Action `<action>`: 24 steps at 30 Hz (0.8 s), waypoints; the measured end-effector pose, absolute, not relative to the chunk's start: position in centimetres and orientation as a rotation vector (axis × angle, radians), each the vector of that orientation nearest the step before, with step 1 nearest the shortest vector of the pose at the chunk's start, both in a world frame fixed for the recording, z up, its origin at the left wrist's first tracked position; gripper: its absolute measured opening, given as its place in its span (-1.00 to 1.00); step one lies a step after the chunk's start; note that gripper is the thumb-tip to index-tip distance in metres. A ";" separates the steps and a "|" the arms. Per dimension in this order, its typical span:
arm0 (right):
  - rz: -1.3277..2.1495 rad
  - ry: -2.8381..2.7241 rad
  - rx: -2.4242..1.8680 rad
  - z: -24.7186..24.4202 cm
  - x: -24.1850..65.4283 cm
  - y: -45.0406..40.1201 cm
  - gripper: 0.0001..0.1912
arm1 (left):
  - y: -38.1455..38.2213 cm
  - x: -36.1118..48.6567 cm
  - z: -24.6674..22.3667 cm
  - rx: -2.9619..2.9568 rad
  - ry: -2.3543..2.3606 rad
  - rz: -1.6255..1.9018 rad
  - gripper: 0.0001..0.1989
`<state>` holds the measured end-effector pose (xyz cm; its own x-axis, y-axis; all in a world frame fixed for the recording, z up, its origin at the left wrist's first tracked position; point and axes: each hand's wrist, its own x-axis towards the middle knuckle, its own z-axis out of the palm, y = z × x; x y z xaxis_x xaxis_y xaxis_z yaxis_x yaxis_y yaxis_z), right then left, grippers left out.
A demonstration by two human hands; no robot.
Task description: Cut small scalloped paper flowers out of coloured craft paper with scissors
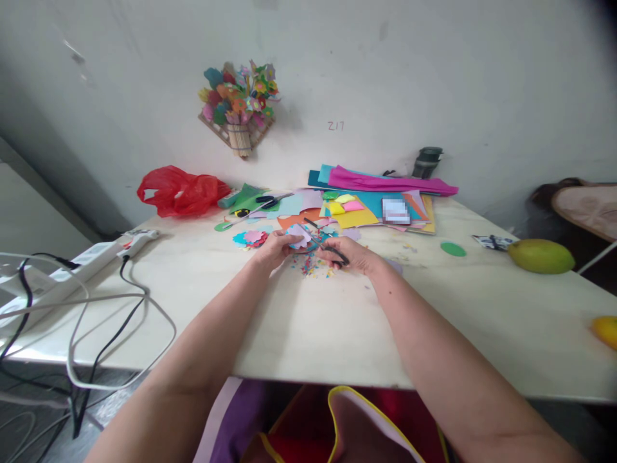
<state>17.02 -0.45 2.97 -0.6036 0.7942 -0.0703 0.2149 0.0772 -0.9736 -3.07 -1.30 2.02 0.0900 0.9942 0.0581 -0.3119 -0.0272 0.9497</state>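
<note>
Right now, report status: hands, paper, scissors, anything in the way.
Left hand pinching lilac paper. Right hand on scissors. Paper scraps scattered beneath.

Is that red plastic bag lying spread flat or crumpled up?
Crumpled up: the red plastic bag bulges above the table in creased, uneven folds.

There are two hands [284,245] [351,252], two scissors [336,252] [268,203], two fruits [540,256] [606,331], one bag [186,193], one bouquet [241,106], one cup [427,162] and one chair [585,209] (the papers [299,236] overlap too much to count).
</note>
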 end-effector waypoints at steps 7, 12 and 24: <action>1.516 -1.905 -0.960 2.8 17.2 -0.3 -0.78 | -1.2 -3.1 2.0 1.021 0.889 1.301 -0.80; 1.532 -1.901 -0.949 2.8 17.2 -0.3 -0.79 | -1.2 -3.1 2.0 1.008 0.888 1.302 -0.82; 1.555 -1.886 -0.988 3.0 17.2 -0.5 -0.79 | -1.3 -3.0 2.2 1.006 0.894 1.296 -0.84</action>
<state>17.16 -0.46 2.99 -0.6117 0.7881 -0.0683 0.2173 0.0843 -0.9725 -3.05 -1.34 2.19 0.0814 0.9963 0.0258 -0.3296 0.0025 0.9441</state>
